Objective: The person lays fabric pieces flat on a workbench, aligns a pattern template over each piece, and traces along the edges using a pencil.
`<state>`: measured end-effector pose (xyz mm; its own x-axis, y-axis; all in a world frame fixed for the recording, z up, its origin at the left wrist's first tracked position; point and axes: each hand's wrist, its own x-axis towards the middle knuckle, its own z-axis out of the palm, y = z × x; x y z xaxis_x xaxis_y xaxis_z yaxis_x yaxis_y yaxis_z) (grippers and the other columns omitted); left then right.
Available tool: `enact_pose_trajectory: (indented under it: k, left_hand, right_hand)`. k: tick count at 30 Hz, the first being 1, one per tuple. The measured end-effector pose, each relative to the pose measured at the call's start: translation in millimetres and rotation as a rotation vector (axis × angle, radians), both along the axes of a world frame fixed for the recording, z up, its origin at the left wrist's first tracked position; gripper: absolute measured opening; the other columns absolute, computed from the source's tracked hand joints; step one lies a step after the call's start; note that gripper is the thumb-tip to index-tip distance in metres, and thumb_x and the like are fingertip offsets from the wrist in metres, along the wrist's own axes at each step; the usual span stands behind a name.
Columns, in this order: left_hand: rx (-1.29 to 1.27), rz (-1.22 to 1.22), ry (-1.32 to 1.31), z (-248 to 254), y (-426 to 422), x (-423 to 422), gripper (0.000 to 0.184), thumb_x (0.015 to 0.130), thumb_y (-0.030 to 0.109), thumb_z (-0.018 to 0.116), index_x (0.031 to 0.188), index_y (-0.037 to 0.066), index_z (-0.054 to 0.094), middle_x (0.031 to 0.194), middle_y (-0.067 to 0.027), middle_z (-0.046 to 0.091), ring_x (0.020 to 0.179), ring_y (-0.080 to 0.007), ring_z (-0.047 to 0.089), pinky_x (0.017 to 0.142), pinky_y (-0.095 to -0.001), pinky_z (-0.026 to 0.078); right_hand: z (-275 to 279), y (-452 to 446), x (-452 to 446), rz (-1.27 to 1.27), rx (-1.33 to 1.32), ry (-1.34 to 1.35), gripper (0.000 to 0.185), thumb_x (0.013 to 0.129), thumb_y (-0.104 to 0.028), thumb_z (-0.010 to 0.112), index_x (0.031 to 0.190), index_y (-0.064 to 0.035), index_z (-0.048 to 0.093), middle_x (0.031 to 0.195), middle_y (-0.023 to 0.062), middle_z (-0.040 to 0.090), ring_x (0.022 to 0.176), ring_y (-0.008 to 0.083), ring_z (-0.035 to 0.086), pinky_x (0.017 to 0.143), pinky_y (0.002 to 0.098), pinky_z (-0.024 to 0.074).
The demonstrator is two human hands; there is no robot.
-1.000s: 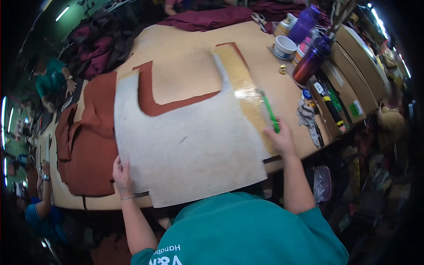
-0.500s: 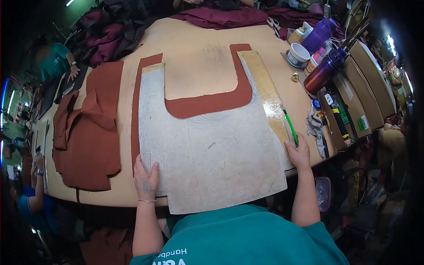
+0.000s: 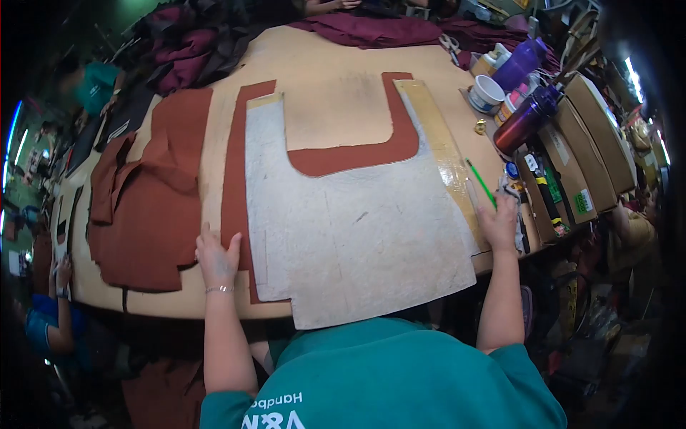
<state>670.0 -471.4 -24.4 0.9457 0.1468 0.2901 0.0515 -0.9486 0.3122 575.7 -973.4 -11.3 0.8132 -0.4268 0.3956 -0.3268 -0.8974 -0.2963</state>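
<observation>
A large grey-white pattern template (image 3: 371, 236) with a U-shaped cutout and a yellowish taped strip lies on a reddish-brown fabric piece (image 3: 236, 175), whose edges show along the left side and inside the cutout. My left hand (image 3: 218, 257) is beside the template's lower left edge, thumb and fingers apart, at the brown fabric's border. To the right of the template, my right hand (image 3: 500, 222) holds a slim green pen (image 3: 481, 184), its tip pointing up and left. A grey rag (image 3: 509, 191) lies partly behind that hand.
Folded brown fabric (image 3: 146, 214) lies on the table's left. At the right stand a white tub (image 3: 486, 94), a purple bottle (image 3: 527, 118) and a cardboard box (image 3: 582, 143) of tools. Maroon fabric (image 3: 364, 30) and scissors (image 3: 450, 47) lie at the back. Other people work around the table.
My left hand has come off the template and moved left to the brown fabric's edge. My right hand has moved right, off the template, still holding the green pen.
</observation>
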Motion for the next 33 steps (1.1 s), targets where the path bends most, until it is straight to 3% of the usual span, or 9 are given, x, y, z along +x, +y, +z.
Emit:
enact_pose_trajectory:
  k: [3,7,15,21,24,27,31,32,33]
  left_hand:
    - [-0.044,0.04,0.05,-15,10,16,0.069,0.062,0.037,0.076,0.108,-0.005,0.047,0.096,-0.025,0.056,0.088,-0.0404,0.055,0.076,-0.0421,0.045]
    - [-0.12,0.191,0.288,11,0,18,0.056,0.057,0.042,0.077,0.081,-0.003,0.055,0.086,-0.0244,0.06,0.083,-0.0366,0.059,0.073,-0.0404,0.047]
    - [-0.172,0.195,0.267,10,-4,21,0.052,0.058,0.038,0.078,0.077,-0.004,0.055,0.083,-0.025,0.058,0.08,-0.0384,0.056,0.074,-0.0392,0.047]
    - [0.096,0.045,0.273,8,-5,25,0.048,0.063,0.036,0.074,0.081,-0.005,0.058,0.087,-0.025,0.06,0.082,-0.0368,0.058,0.076,-0.0402,0.047]
    - [-0.052,0.062,-0.045,-2,-7,21,0.043,0.066,0.034,0.071,0.081,-0.005,0.061,0.089,-0.0238,0.061,0.084,-0.0375,0.058,0.075,-0.0406,0.047]
    - [-0.301,-0.079,0.284,-2,0,32,0.04,0.069,0.028,0.068,0.089,-0.007,0.059,0.087,-0.0208,0.061,0.082,-0.0314,0.06,0.074,-0.0361,0.047]
    - [-1.034,-0.171,0.285,5,-13,39,0.035,0.074,0.018,0.063,0.099,-0.005,0.057,0.096,-0.0135,0.061,0.084,-0.0187,0.058,0.075,-0.0293,0.046]
    - [-1.285,-0.241,0.182,7,-13,44,0.033,0.076,0.017,0.061,0.1,-0.004,0.057,0.098,-0.012,0.06,0.085,-0.0161,0.057,0.076,-0.0278,0.045]
    - [-1.313,-0.296,-0.015,-12,13,62,0.03,0.078,0.017,0.06,0.101,-0.002,0.058,0.099,-0.0111,0.06,0.087,-0.0161,0.057,0.079,-0.0284,0.044]
  right_hand:
    - [10,19,25,-0.018,-0.069,-0.007,0.033,0.071,-0.02,0.067,0.096,-0.0025,0.055,0.091,0.0149,0.05,0.091,0.0334,0.047,0.081,0.0403,0.0384]
    - [-20,39,59,0.031,-0.064,-0.013,0.027,0.075,-0.022,0.063,0.091,-0.0024,0.054,0.089,0.016,0.051,0.087,0.035,0.048,0.077,0.0432,0.0387]
    - [-38,38,62,-0.002,-0.058,-0.032,0.025,0.079,-0.024,0.057,0.088,-0.002,0.054,0.083,0.0165,0.051,0.083,0.0353,0.048,0.075,0.044,0.0386]
    - [-40,37,61,-0.017,-0.068,-0.044,0.026,0.079,-0.025,0.057,0.09,-0.0019,0.054,0.084,0.0165,0.051,0.084,0.035,0.048,0.076,0.0432,0.0384]
    - [-42,37,61,-0.022,-0.074,-0.055,0.026,0.079,-0.025,0.057,0.09,-0.0018,0.054,0.084,0.0166,0.051,0.084,0.0352,0.048,0.076,0.0432,0.0384]
    - [-39,38,62,-0.028,-0.065,-0.037,0.027,0.078,-0.026,0.058,0.09,-0.0017,0.054,0.084,0.0169,0.051,0.084,0.0353,0.048,0.076,0.0433,0.0384]
    - [-41,34,61,-0.024,-0.057,-0.046,0.027,0.077,-0.025,0.058,0.089,-0.0011,0.054,0.083,0.0173,0.051,0.084,0.0356,0.048,0.076,0.0435,0.0383]
    - [-41,34,62,-0.031,-0.054,-0.046,0.027,0.077,-0.025,0.058,0.088,-0.0009,0.053,0.083,0.0175,0.051,0.084,0.0357,0.049,0.076,0.0436,0.0384]
    - [-42,35,63,-0.034,-0.049,-0.045,0.027,0.077,-0.025,0.058,0.088,-0.0007,0.053,0.083,0.0176,0.052,0.084,0.0359,0.049,0.076,0.0437,0.0385]
